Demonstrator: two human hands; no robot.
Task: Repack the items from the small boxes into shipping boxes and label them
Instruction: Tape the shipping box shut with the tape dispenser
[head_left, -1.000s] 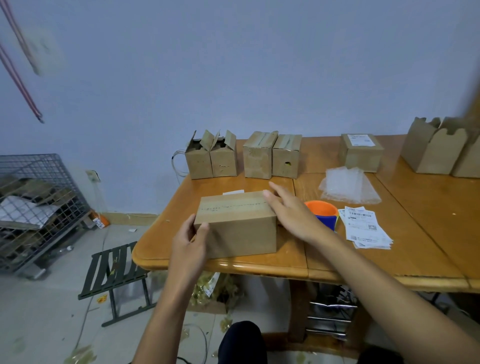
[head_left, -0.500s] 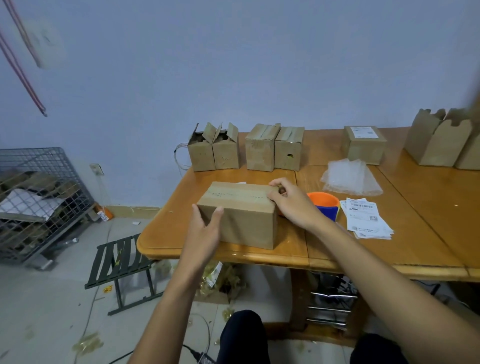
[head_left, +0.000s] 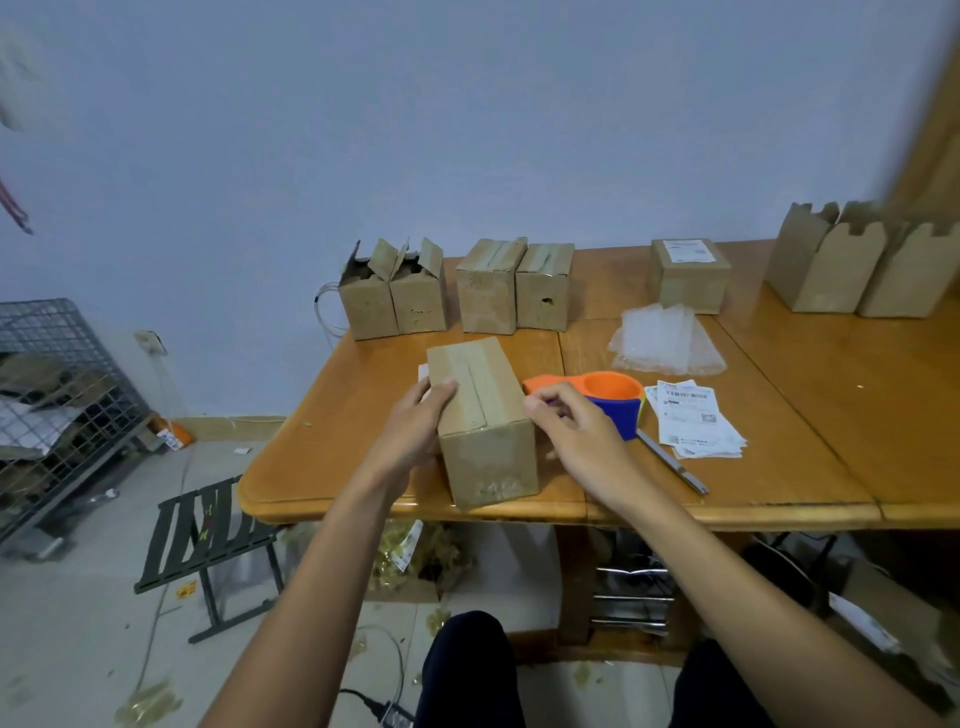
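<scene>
while working mid-frame, pressed left hand, fingers together, against brown rectangular cardboard box; held right hand beside it, fingers loosely curled.

The shipping box stands on the table, tape dispenser just right, small boxes behind.
</scene>
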